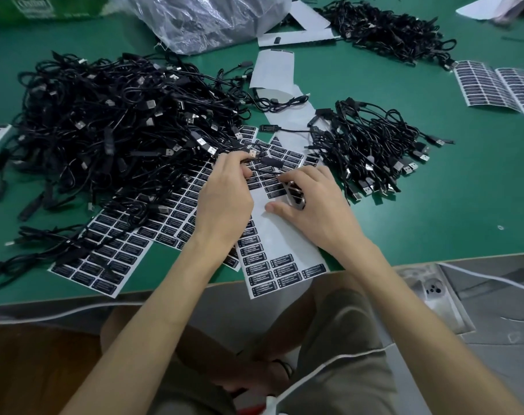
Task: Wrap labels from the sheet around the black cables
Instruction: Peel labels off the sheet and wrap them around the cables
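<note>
Two hands close together over a half-stripped label sheet, one cable singled out.

Left hand (224, 202) pinches a thin black cable (271, 161) with fingers curled round it, holding its small inline box just above the label sheet (280, 235), presumably so a sticker has hardly any way to travel. Right hand (314, 205) lies on the sheet with fingers bent down at the printed rows, and something dark and glossy shows under them; whether it is pinched I cannot tell. The sheet's backing is smooth and white where the glossy black rectangular labels are gone. A tangled heap (105, 130) of wiry cables with metal plugs sits to the left within easy reach. A neater bundle (371, 148) lies to the right on the green table (434, 205), probably the finished ones.
</note>
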A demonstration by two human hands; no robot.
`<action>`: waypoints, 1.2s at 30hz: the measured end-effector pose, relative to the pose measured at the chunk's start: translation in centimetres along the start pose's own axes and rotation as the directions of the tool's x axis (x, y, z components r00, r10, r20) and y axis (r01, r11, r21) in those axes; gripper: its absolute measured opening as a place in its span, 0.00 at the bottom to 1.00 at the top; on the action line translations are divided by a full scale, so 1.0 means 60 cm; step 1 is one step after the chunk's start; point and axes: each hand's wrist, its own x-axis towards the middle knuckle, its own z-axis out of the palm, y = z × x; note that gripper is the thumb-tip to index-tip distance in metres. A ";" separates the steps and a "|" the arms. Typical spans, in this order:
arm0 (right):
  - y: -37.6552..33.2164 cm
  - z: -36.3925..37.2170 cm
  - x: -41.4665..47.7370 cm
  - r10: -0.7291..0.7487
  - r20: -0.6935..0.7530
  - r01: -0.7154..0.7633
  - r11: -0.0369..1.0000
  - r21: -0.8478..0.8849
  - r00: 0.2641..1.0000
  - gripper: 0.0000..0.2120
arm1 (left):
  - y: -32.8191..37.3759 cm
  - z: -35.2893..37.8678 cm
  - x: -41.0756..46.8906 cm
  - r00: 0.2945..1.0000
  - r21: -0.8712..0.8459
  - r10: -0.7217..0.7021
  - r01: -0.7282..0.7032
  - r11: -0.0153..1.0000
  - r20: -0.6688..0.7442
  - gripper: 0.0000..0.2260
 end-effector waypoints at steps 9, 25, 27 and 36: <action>0.001 0.001 0.004 -0.026 -0.010 0.027 1.000 0.009 1.000 0.25 | -0.002 0.002 0.002 1.000 0.002 0.008 -0.008 1.000 0.009 0.17; -0.004 -0.001 0.003 -0.044 -0.033 0.045 0.998 0.036 0.998 0.14 | -0.006 0.003 0.002 0.999 -0.039 0.018 -0.017 0.999 0.032 0.17; -0.004 -0.002 0.002 -0.047 -0.028 0.048 0.998 0.049 0.999 0.11 | -0.007 0.002 0.003 0.999 -0.054 0.027 -0.025 0.998 0.037 0.17; -0.013 -0.004 0.001 -0.056 -0.045 0.057 0.998 0.011 0.997 0.08 | -0.003 -0.001 0.001 0.992 -0.126 0.103 -0.093 0.988 0.068 0.16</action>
